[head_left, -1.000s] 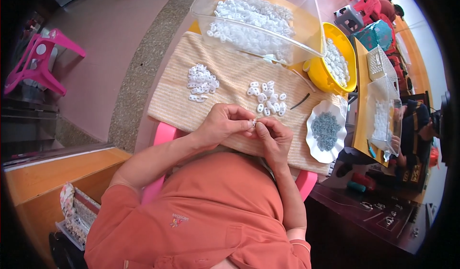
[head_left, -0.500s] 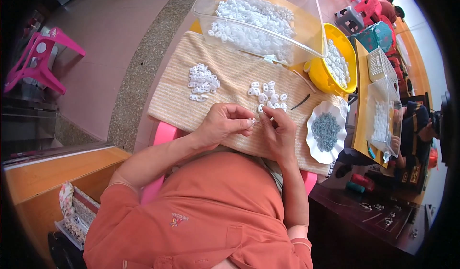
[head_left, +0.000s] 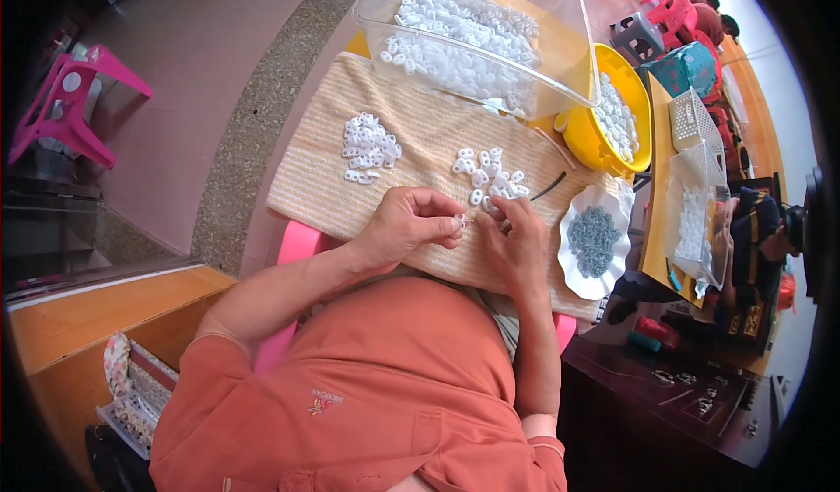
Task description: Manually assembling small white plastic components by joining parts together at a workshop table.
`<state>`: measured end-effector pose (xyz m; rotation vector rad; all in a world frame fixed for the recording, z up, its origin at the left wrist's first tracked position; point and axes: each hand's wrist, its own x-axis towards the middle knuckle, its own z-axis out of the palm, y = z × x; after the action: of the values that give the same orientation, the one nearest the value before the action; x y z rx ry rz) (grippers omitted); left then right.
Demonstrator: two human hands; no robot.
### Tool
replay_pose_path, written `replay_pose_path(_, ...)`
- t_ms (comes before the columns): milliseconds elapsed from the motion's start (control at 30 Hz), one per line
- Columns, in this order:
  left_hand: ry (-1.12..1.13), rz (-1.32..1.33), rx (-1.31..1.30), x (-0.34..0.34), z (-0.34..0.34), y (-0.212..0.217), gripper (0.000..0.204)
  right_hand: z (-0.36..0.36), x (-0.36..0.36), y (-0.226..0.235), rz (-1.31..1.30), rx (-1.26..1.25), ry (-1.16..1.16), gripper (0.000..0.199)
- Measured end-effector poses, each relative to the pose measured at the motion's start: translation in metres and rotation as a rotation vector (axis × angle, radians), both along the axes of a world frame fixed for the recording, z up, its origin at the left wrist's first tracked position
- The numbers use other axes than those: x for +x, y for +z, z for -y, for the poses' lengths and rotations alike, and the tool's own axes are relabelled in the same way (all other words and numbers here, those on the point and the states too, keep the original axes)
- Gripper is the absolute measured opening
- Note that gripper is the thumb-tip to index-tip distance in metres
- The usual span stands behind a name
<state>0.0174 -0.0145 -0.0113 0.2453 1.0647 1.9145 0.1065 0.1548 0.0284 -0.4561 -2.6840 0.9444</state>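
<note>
My left hand (head_left: 407, 229) is closed in a pinch, thumb against forefinger, on a small white plastic piece (head_left: 459, 221). To its right, my right hand (head_left: 514, 240) has its fingers bent together at the near edge of a loose pile of white two-holed plastic pieces (head_left: 486, 173). Whatever lies between its fingertips, if anything, is too small to make out. Another pile of white pieces (head_left: 369, 146) is farther left on the striped beige cloth (head_left: 297, 168). A scalloped white dish (head_left: 570, 263) of small grey-blue parts (head_left: 595, 240) sits right of my right hand.
Beyond the piles stands a clear plastic bin (head_left: 372, 28) of white pieces. A yellow bucket (head_left: 577, 142) with more pieces is beside it. A short dark strip (head_left: 549, 186) lies near the dish. A pink stool (head_left: 74, 98) stands at far left; a person's hand (head_left: 726, 221) shows at far right.
My right hand has shifted slightly away from my left hand, its fingertips moving right toward the near pile. My left hand keeps its pinch in nearly the same place.
</note>
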Motion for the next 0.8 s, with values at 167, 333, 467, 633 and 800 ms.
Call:
replay_pose_path(167, 0.002, -0.001, -0.001, 0.001, 0.0, 0.0, 0.019, -0.002, -0.002, -0.007, 0.008, 0.105, 0.005, 0.021)
replay_pose_path(333, -0.003, -0.009, -0.008, 0.001, 0.0, -0.001, 0.02, -0.001, -0.003, -0.007, -0.02, 0.069, -0.008, 0.017)
replay_pose_path(467, -0.012, -0.015, -0.005, 0.001, 0.0, 0.0, 0.019, -0.004, -0.002, -0.012, -0.061, 0.121, 0.017, 0.014)
replay_pose_path(633, -0.021, -0.018, -0.005, 0.0, 0.0, 0.0, 0.019, -0.004, 0.001, -0.009, -0.034, 0.099, 0.065, 0.013)
replay_pose_path(800, -0.022, -0.019, -0.005, 0.0, 0.0, 0.001, 0.018, -0.003, 0.001, 0.004, -0.013, 0.11, 0.142, 0.019)
